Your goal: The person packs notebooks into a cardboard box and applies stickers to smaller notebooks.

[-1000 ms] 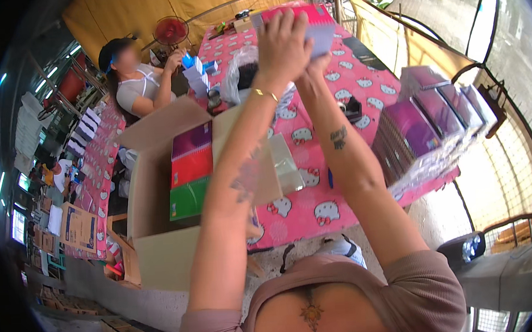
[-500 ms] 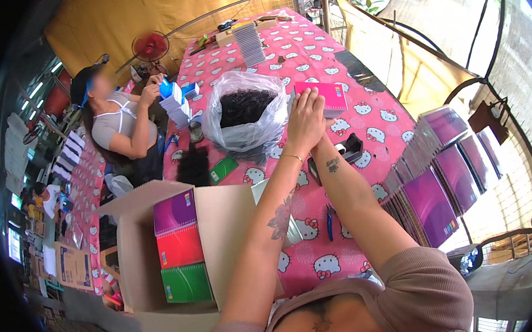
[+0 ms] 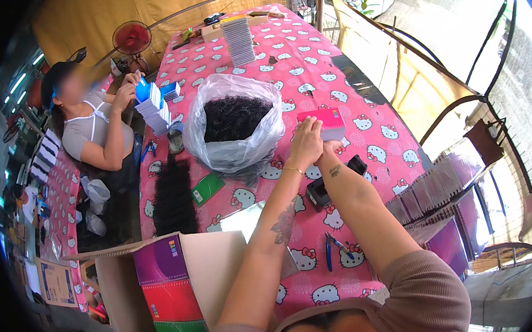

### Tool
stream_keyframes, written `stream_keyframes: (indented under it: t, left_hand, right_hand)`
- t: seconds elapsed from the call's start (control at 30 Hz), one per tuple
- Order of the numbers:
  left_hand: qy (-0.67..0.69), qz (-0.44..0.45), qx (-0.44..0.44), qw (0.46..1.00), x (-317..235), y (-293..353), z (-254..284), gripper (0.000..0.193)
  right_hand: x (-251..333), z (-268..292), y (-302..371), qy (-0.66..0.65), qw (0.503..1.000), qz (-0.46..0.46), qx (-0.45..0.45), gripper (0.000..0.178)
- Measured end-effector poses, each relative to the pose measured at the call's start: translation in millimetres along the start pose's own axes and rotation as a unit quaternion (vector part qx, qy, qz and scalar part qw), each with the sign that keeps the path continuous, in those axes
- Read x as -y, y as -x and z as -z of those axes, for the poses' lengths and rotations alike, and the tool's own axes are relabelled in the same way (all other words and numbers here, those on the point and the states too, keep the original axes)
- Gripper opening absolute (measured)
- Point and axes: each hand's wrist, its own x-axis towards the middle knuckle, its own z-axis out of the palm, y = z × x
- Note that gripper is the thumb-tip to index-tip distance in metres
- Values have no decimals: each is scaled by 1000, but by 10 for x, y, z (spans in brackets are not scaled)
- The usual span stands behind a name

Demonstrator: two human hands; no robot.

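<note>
A stack of small notebooks with a pink cover (image 3: 326, 119) on top sits on the pink patterned tablecloth ahead of me. My left hand (image 3: 307, 139) grips its left side, with fingers over the edge of the cover. Against the near side presses my right hand (image 3: 330, 146), its fingers partly hidden behind the stack. A black bulky object (image 3: 318, 194) lies just below my right wrist. Blue-handled pliers (image 3: 329, 253) and a second slim tool (image 3: 341, 246) rest between my forearms.
An open carton (image 3: 215, 274) holds purple, red and green notebooks at lower left. A plastic bag of black coils (image 3: 238, 120) stands mid-table, near a green notebook (image 3: 208, 188) and loose black coils (image 3: 172, 197). Purple notebooks (image 3: 447, 239) stand at right. Across left, a co-worker (image 3: 99, 125) handles blue notebooks.
My view has shifted, and the carton sits lower in it. Both hands stay at the pink-topped stack, which now shows its page edges more. The second slim tool has come into sight beside the pliers.
</note>
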Motion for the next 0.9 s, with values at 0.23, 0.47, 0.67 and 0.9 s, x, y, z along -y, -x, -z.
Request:
stream_keyframes:
  t: [0.23, 0.47, 0.67, 0.9]
  left_hand:
    - [14, 27, -11, 999, 5, -142, -178, 43]
    - [69, 3, -90, 994, 96, -305, 101, 33]
    - [26, -21, -158, 987, -394, -603, 1416, 27]
    - [-173, -31, -19, 984, -1045, 81, 3699, 26]
  right_hand:
    - [157, 94, -220, 32, 999, 15, -28, 46]
    - [183, -197, -11, 76, 997, 20, -23, 43]
    - [405, -701, 250, 133, 988, 79, 4, 40]
    - [28, -2009, 1898, 231, 927, 101, 279, 37]
